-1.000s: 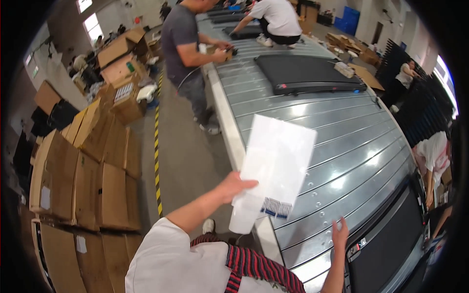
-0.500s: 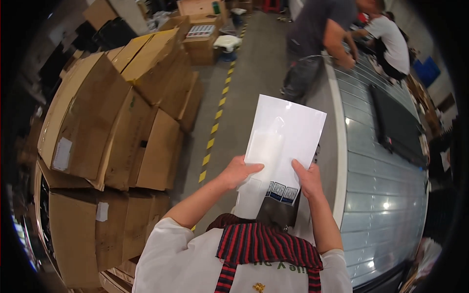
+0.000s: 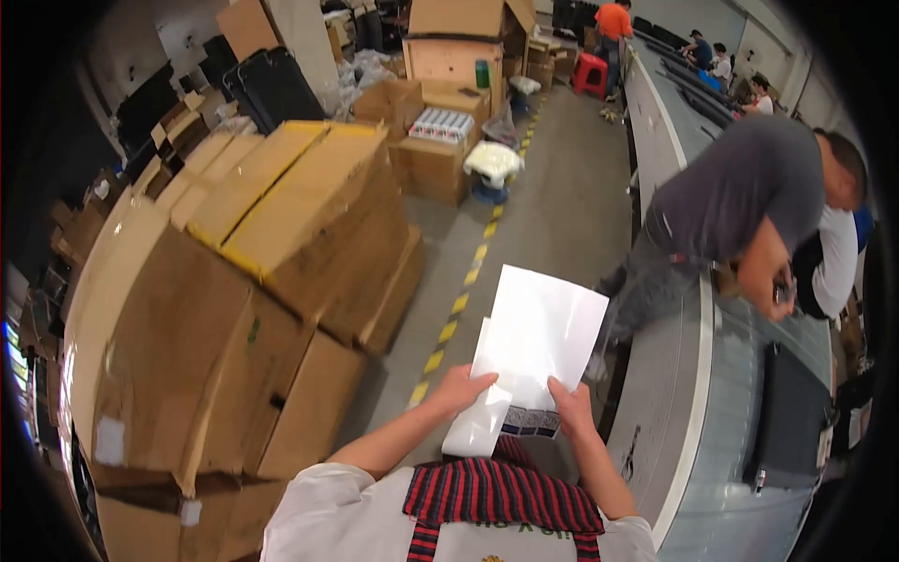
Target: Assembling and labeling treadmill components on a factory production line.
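In front of my torso I hold a glossy white sheet between both hands. Along its lower edge runs a row of dark printed labels. A second white piece, long and curling, lies under the sheet's left side and hangs toward my apron. My left hand pinches the left edge, thumb on top. My right hand grips the lower right edge the same way. The fingers beneath the paper are hidden.
Stacked cardboard boxes stand to my left. A yellow-black floor stripe runs ahead. On the right, a co-worker in grey leans over a long line bearing a black panel. Farther off are a red stool and other people.
My view has tilted up and shifted, bringing more of the aisle and line into sight. The sheet is still in both hands, and the curling piece beneath it shows less.
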A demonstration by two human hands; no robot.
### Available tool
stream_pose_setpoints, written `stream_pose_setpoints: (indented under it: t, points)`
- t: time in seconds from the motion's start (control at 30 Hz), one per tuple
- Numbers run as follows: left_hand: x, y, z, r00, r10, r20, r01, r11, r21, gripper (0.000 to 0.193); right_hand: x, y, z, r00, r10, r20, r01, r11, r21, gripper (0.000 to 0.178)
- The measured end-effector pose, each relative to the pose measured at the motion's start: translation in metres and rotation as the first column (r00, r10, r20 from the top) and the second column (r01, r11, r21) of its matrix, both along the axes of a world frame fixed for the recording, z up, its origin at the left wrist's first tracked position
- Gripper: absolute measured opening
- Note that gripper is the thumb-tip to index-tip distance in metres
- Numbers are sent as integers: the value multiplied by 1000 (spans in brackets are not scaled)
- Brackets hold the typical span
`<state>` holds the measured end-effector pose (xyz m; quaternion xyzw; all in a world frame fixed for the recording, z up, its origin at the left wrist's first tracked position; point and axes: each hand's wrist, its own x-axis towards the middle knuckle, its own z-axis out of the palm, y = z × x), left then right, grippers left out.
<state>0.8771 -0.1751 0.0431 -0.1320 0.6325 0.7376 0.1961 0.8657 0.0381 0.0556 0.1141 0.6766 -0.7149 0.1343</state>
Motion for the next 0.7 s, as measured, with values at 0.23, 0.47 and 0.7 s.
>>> stream_pose_setpoints:
  t: [0.23,0.47,0.7]
  points:
    - [-160,-69,21,955,280,-94,-293,939,-180,30,-230,-43,-17,970,130,-206,-94,980,178,27]
    - [-373,-168,12,882,367,-295,-405,911,-77,22,-411,-85,-54,963,155,-219,-37,886,462,27]
    - [-543,-239,34,840,350,-416,-420,903,-89,19,-504,-110,-33,996,13,-83,23,905,424,28]
